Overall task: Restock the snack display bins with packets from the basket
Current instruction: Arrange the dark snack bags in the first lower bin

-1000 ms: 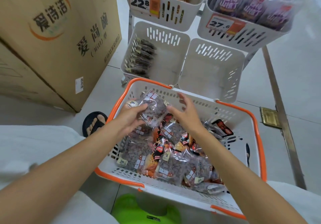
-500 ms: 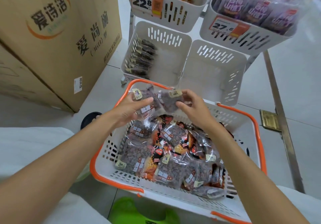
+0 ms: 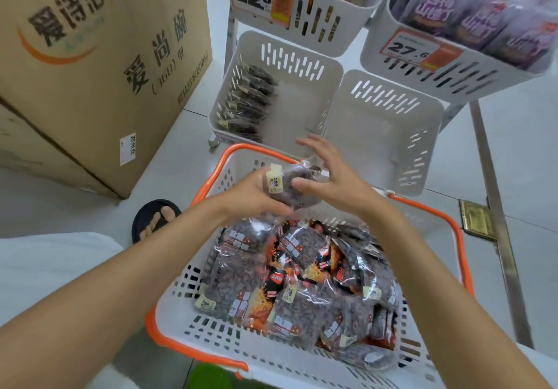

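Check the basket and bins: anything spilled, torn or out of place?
Nothing stands out. The loose packets lie jumbled but all inside the basket, the row of packets in the lower left bin stands neatly against its left wall, and the held packet in the left hand looks intact.

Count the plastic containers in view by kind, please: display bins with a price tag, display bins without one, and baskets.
Display bins with a price tag: 2
Display bins without a price tag: 2
Orange-rimmed basket: 1
Total: 5
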